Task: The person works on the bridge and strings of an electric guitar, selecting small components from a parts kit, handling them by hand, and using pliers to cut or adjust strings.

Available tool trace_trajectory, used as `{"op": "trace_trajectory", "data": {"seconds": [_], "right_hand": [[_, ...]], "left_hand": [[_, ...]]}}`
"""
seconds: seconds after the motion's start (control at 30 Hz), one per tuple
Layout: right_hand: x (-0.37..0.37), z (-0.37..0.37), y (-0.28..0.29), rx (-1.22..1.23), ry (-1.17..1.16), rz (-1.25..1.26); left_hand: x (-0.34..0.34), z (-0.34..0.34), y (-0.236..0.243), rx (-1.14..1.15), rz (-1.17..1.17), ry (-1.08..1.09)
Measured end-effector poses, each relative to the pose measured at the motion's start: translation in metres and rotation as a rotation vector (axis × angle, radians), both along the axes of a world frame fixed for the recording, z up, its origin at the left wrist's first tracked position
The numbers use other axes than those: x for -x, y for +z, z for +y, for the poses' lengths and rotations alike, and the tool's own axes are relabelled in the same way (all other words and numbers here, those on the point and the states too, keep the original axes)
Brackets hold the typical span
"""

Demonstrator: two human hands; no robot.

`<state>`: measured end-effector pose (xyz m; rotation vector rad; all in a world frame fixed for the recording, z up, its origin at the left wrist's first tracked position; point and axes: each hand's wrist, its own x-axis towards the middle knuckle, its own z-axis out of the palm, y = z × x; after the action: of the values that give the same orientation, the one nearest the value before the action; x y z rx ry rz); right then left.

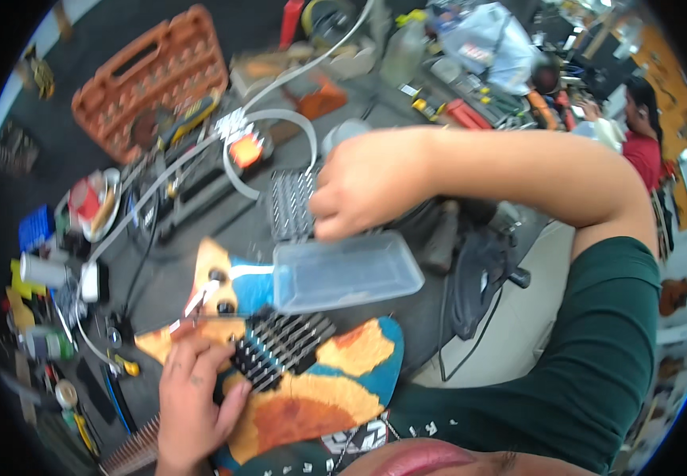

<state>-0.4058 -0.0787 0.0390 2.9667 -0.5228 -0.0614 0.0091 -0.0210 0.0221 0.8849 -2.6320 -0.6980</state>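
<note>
An electric guitar body [296,416] of wood and blue resin lies in front of me, with a black bridge and strings [284,345] across it. My left hand [196,397] rests at its left part, fingers bent over the wood and thumb apart. A thin rod-like piece [186,324], reddish-brown and blurred, lies just beyond those fingertips. Farther off, my right hand [371,182] is closed at the right edge of a case of small metal bits [289,205]; whatever its fingers pinch is hidden. The clear plastic lid [347,274] lies between case and guitar, overlapping the guitar's far edge.
An orange tool case [153,79] stands open at the far left. A pale hose [177,163] loops across the bench. Tools, a bottle [403,51] and a plastic bag [490,47] crowd the back. A black cord [470,361] hangs right. Another person [641,135] is at far right.
</note>
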Motion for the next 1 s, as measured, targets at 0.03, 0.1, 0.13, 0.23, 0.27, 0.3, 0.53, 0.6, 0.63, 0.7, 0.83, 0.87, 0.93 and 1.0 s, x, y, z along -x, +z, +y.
{"op": "trace_trajectory", "data": {"seconds": [0.03,0.1,0.13,0.23,0.27,0.3,0.53,0.6,0.63,0.7,0.83,0.87,0.93,1.0], "right_hand": [[0.0,-0.004,-0.005,0.015,0.033,-0.005],[-0.01,-0.013,0.0,-0.009,0.076,0.02],[-0.016,-0.017,0.002,-0.004,0.087,0.073],[-0.025,-0.019,0.005,-0.03,0.097,0.079],[-0.025,-0.019,0.006,-0.041,0.106,0.092],[-0.025,-0.019,0.006,-0.039,0.092,0.08],[-0.011,-0.011,0.013,-0.137,-0.123,0.076],[-0.006,-0.007,0.01,-0.132,-0.168,0.049],[-0.006,-0.006,0.01,-0.125,-0.221,0.031],[-0.014,-0.002,0.017,-0.187,-0.248,0.072],[-0.022,0.002,0.021,-0.189,-0.291,0.057],[-0.025,0.004,0.021,-0.161,-0.289,0.051],[-0.027,0.008,0.024,-0.126,-0.254,0.038],[-0.029,0.007,0.022,-0.123,-0.258,0.023]], "left_hand": [[0.003,-0.002,0.0,-0.027,0.0,0.01],[-0.005,-0.001,0.002,-0.003,-0.003,0.019],[-0.01,0.002,0.003,0.0,-0.006,0.029],[-0.017,0.005,0.004,-0.009,0.002,0.048],[-0.017,0.006,0.004,-0.008,0.002,0.041],[-0.017,0.005,0.003,-0.005,-0.007,0.033],[-0.011,0.005,0.005,-0.015,-0.007,0.031],[-0.011,0.004,0.005,-0.022,-0.011,0.038],[-0.012,0.003,0.004,-0.027,-0.005,0.038],[-0.016,0.002,0.002,-0.012,0.011,0.037],[-0.021,-0.001,-0.002,-0.004,0.037,0.007],[-0.02,-0.002,0.0,-0.012,0.02,0.009],[-0.022,-0.004,0.002,-0.023,0.008,-0.014],[-0.026,0.0,-0.005,-0.001,0.018,0.02]]}}
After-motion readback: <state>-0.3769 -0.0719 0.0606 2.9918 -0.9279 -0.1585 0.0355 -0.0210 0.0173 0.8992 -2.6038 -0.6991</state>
